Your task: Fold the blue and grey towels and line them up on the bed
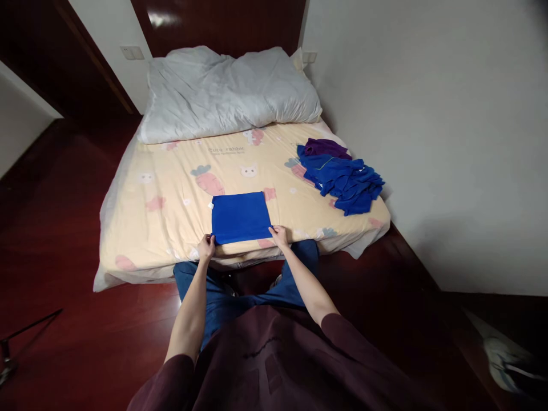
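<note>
A blue cloth (241, 217) lies flat in a rectangle near the front edge of the bed, a small white tag at its upper left. My left hand (206, 247) pinches its near left corner. At the near right corner, my right hand (279, 235) grips the cloth between thumb and fingers. Further right on the bed sits a crumpled heap of blue cloths (349, 180), with a purple cloth (327, 148) at its far end. Neither hand touches that heap.
The bed (166, 228) has a yellow sheet printed with carrots and rabbits. A folded pale quilt (231, 94) lies at the headboard (222, 25). A white wall (449, 142) stands close on the right. Dark red floor (85, 331) surrounds the bed; a shoe (503, 362) lies at lower right.
</note>
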A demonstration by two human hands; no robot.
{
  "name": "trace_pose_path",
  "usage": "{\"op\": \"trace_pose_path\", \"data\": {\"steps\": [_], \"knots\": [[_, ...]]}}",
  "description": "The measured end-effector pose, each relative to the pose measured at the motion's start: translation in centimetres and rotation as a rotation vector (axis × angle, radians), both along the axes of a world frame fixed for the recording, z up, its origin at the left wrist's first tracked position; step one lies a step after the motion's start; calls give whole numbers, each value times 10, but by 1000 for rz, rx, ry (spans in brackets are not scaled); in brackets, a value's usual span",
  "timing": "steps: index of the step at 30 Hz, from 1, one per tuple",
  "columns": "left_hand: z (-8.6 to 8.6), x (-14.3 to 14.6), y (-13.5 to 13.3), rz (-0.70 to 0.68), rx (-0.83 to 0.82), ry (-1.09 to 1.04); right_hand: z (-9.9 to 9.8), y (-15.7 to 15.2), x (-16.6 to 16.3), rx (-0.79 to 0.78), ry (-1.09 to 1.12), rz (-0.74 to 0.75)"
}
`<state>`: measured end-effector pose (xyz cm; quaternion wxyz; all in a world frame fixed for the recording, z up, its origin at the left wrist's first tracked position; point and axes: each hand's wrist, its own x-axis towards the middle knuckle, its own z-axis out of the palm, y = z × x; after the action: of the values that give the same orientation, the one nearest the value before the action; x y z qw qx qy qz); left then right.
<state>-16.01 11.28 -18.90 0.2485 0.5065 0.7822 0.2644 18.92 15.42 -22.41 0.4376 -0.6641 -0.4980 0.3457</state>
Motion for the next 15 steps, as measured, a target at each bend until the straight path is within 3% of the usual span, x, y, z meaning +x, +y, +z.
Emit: {"op": "trace_pose_path", "data": {"steps": [8, 15], "knots": [[1, 3, 5, 12, -55, 57, -2, 0, -3, -45, -134, -41], [10, 12, 4, -5, -12, 111, 10, 2, -20, -41, -215, -111]]}}
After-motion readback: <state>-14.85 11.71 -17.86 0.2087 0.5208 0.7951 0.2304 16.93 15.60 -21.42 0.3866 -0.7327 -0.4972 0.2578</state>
